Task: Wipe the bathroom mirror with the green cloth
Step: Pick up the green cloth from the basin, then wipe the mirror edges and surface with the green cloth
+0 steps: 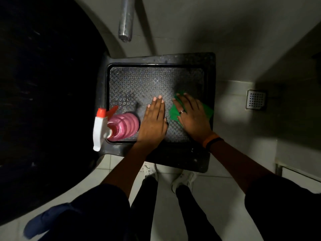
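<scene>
The right hand (191, 117) lay spread flat on the crumpled green cloth (173, 113), left hand (153, 121) spread empty; lifting carelessly could topple the pink ribbed spray bottle (124, 126)

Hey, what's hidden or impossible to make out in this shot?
Head view only:
- Green cloth: mostly covered by the right hand.
- Bathroom mirror: not in view.
- Spray bottle label: unreadable from above.
- Big dark area at left: too dark to identify.
- Metal pipe: cut off by top edge.

Pink spray bottle (121, 126) on black stool (210, 75)
</scene>
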